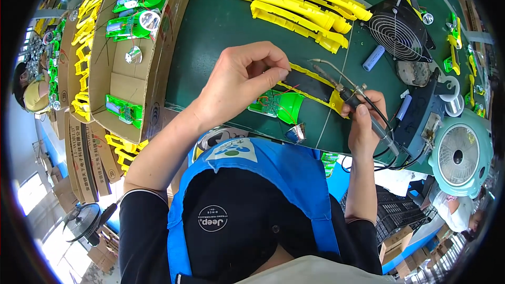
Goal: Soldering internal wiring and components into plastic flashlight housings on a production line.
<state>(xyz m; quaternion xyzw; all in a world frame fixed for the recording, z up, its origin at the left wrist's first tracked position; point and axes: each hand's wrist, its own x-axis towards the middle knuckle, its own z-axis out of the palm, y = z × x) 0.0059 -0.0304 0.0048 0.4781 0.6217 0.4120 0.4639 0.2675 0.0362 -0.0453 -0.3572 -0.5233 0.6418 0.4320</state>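
Over the green bench my left hand [244, 76] is closed, thumb and forefinger pinched on the left end of a long yellow plastic housing [336, 100] with a dark flat panel [310, 85] along it. My right hand [366, 118] is wrapped round a soldering iron [388, 140] with a thin curved feed tube, beside the housing's right end. The tube's tip points up and left, above the panel. Just below the housing lies a green plastic shell [289, 106] with a circuit board and red wires, joined to a small silver reflector cup [295, 134].
Several yellow housings [305, 8] lie at the bench's far side. A black fan [397, 29], a blue battery cell [374, 58], a dark soldering station [418, 121] and a teal fan [457, 152] stand right. A cardboard box [121, 81] with green shells is left.
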